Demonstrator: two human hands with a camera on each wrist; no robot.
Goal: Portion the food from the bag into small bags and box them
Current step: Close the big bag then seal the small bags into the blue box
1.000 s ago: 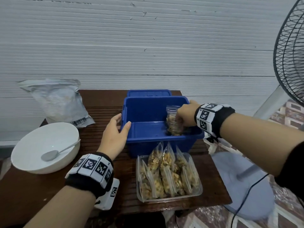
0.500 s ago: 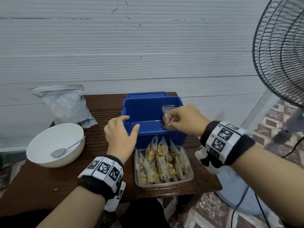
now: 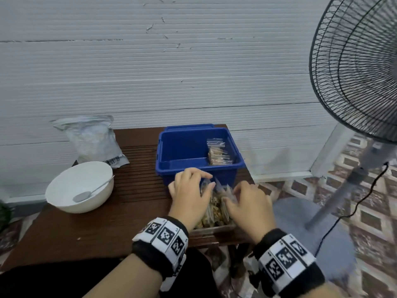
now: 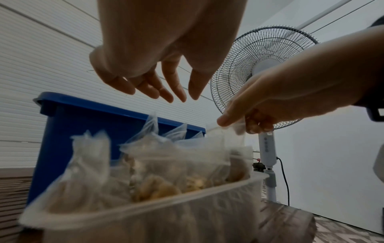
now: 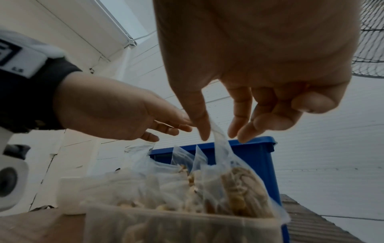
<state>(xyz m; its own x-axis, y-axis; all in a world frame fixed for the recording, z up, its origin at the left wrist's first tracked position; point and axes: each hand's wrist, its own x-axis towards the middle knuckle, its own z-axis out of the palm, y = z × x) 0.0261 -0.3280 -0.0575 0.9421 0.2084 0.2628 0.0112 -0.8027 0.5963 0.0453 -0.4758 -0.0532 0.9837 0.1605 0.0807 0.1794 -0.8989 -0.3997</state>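
A blue box point(image 3: 182, 151) stands at the table's back with one filled small bag point(image 3: 219, 154) leaning in its right corner. In front of it a clear tray point(image 3: 214, 227) holds several small bags of food point(image 4: 158, 185). Both hands are over this tray. My left hand point(image 3: 204, 181) hovers just above the bag tops with relaxed, spread fingers point(image 4: 166, 93) and holds nothing. My right hand point(image 3: 229, 196) pinches the top edge of the rightmost small bag point(image 5: 234, 189) between thumb and fingers point(image 5: 202, 131). The big food bag point(image 3: 92, 138) leans on the wall at the back left.
A white bowl point(image 3: 64, 190) with a spoon point(image 3: 90, 192) sits at the table's left. A standing fan point(image 3: 354, 82) is close on the right, its base and cable on the floor beside the table edge. The wall runs right behind the box.
The right hand released a small bag in the blue box and came back to the tray. The left hand left the box's rim and moved over the tray too.
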